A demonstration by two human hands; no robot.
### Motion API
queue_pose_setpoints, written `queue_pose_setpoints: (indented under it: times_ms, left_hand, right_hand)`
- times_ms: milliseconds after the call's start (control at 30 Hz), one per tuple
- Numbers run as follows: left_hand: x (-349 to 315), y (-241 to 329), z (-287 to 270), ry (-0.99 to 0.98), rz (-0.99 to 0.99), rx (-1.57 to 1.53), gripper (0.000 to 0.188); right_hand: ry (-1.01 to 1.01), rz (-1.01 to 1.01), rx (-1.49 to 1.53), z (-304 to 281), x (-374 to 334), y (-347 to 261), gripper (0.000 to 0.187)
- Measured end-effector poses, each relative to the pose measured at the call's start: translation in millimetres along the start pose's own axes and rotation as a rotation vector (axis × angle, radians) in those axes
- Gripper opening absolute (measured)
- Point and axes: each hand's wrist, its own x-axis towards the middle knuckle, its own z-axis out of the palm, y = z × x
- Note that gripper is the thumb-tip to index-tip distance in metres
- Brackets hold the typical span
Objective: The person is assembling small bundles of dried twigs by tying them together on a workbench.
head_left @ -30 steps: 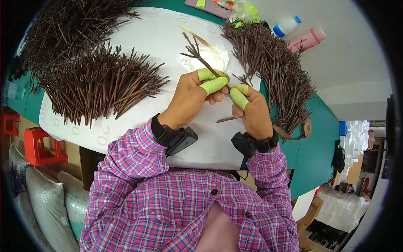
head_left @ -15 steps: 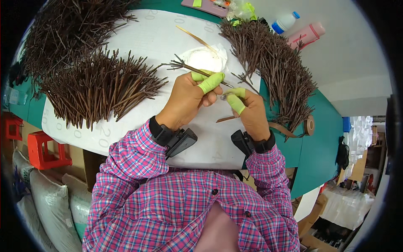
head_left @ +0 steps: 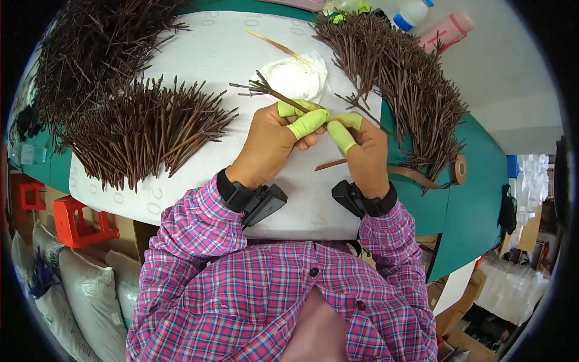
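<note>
My left hand (head_left: 271, 137), its thumb and finger wrapped in yellow-green tape, pinches a brown branched stem (head_left: 278, 95). The stem's forked tip points up and left, and its lower end is hidden between my fingers. Close beside it, my right hand (head_left: 367, 151), with the same tape on its thumb and finger, is closed in a pinch at that lower end. What its fingertips hold is too small to make out. Past the stem, a white mass (head_left: 294, 80) lies on a crumpled white sheet. A thin tan stick (head_left: 274, 43) reaches onto it.
Brown stems lie in a bundle (head_left: 151, 133) at left, a darker heap (head_left: 96, 54) behind it and another pile (head_left: 404, 78) at right. A brown tape roll (head_left: 459, 169) trails a strip toward my right hand. Bottles (head_left: 414, 14) stand at the back; a red stool (head_left: 84, 223) is left.
My hands have come closer together, and the right fingertips now meet the left ones at the stem's lower end. The stem is tilted a little more steeply. The whole view has shifted slightly.
</note>
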Motion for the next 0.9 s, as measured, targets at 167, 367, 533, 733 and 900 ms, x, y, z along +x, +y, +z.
queue_pose_setpoints:
  times_ms: [167, 367, 533, 733, 900]
  left_hand:
    - [1, -2, -3, -0.046, -0.028, -0.114, 0.016]
    - [6, -3, -3, -0.021, -0.039, -0.222, 0.013]
    - [7, -3, -5, 0.043, -0.066, -0.19, 0.013]
    - [7, -2, -6, 0.118, -0.044, -0.121, 0.014]
    - [3, -1, -4, 0.12, 0.017, 0.086, 0.017]
  right_hand:
    - [-0.022, 0.397, 0.358, -16, 6, 5, 0.02]
    - [0.067, 0.31, 0.473, -12, 2, 4, 0.017]
    - [0.055, 0.155, 0.215, -14, -2, 3, 0.018]
    - [0.157, -0.073, 0.097, 5, 1, 3, 0.014]
    - [0.181, -0.082, 0.038, 3, -1, 4, 0.015]
